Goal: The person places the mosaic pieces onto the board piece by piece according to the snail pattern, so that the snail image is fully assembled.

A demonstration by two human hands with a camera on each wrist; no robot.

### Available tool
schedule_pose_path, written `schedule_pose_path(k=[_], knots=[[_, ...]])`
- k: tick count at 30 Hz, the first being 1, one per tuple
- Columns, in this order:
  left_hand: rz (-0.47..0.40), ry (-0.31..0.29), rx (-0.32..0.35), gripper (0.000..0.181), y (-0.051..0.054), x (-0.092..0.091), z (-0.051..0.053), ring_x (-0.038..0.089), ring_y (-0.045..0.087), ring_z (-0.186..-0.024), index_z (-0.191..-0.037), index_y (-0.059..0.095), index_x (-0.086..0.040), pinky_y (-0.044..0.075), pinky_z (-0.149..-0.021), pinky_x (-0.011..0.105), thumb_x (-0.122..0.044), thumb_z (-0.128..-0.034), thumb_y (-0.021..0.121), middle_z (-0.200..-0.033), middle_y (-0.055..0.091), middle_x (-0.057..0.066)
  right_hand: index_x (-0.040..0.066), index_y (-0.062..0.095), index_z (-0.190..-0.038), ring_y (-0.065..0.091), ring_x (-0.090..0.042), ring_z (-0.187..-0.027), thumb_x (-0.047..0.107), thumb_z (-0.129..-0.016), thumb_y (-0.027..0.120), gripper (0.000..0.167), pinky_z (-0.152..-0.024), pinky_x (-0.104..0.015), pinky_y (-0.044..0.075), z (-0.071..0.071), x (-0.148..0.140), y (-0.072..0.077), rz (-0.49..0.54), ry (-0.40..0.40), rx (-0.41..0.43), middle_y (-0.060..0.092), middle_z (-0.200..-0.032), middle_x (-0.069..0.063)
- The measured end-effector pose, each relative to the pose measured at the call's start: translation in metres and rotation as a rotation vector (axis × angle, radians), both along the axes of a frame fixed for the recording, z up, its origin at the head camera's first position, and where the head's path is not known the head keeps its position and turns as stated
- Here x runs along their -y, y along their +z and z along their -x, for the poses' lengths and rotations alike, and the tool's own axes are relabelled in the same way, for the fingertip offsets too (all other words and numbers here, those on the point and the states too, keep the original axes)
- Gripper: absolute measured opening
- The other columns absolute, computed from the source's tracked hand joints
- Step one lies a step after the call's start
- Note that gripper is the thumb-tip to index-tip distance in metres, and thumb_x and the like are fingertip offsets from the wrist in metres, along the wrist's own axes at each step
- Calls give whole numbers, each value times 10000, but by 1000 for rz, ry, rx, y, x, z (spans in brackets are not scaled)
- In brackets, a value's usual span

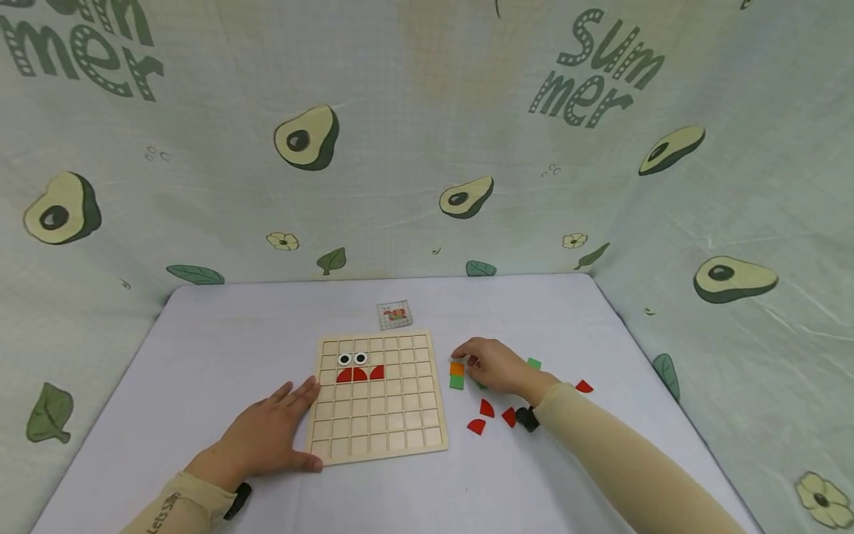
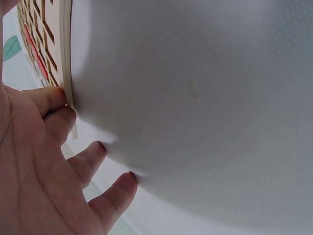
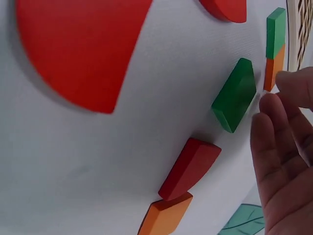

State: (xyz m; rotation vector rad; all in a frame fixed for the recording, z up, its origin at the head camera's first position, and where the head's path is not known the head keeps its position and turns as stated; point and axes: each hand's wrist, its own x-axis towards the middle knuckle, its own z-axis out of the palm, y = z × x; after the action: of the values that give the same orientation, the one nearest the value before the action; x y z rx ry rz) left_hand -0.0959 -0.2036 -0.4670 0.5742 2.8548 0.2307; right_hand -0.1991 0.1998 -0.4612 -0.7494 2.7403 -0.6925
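Three red quarter-circle pieces (image 1: 376, 372) and two eye tiles (image 1: 344, 360) sit in the gridded wooden board (image 1: 360, 408), which lies on the white-covered table (image 1: 373, 504) with a small picture card (image 1: 395, 314) just beyond its far edge. The left hand (image 1: 270, 430) lies with fingers extended against the board's left edge and thumb by the near left corner, clasping nothing; such light sideways contact should steady the board without tilting it. The right hand (image 1: 497, 365) is just off the right edge, fingertips close together at an orange square tile (image 1: 457, 368) that touches a green square tile (image 1: 457, 383); whether they pinch the orange one, I cannot tell. Handling it well probably means gripping two opposite sides rather than pushing on top, and parting it from its green neighbour before lifting. Loose red pieces (image 1: 487, 408) lie near that wrist, so a raised forearm looks safer than a sliding one. Any tile is best squared to the grid before release, since the dividers could catch a tilted edge.
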Motion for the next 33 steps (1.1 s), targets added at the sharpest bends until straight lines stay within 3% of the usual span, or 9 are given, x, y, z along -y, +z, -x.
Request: schedule_pose_path(k=[5, 13, 20, 33], knots=[[4, 4, 0, 1251, 0, 0, 1, 487, 357, -1373, -1501, 427, -31, 421, -983, 642, -845, -589, 691, -1577, 361, 109, 140, 717, -1199, 555, -119, -917, -36, -900, 625, 358, -829, -281, 522, 3, 2, -2, -40, 38, 10, 635, -1136, 52], [10, 11, 5, 1244, -1, 1, 1, 475, 351, -1383, -1504, 425, -35, 409, -1002, 635, -840, -595, 696, -1582, 353, 102, 183, 722, -1068, 547, -96, -875, 130, -887, 760, 193, -799, -261, 514, 3, 1, -2, -134, 14, -36, 596, -1026, 73], [1, -1, -15, 1247, -2, 1, 0, 483, 366, -1369, -1500, 429, -31, 427, -978, 637, -845, -592, 690, -1572, 368, 110, 154, 700, -1161, 570, -116, -910, 82, -883, 753, 292, -833, -286, 528, 2, 1, -3, -88, 46, -51, 624, -1105, 74], [6, -2, -17, 1247, -2, 0, 1, 488, 364, -1368, -1496, 434, -29, 422, -981, 642, -849, -592, 687, -1570, 371, 112, 170, 703, -1141, 568, -93, -904, 110, -882, 740, 269, -856, -292, 519, 0, -3, -6, -115, 40, -98, 624, -1013, 111]])
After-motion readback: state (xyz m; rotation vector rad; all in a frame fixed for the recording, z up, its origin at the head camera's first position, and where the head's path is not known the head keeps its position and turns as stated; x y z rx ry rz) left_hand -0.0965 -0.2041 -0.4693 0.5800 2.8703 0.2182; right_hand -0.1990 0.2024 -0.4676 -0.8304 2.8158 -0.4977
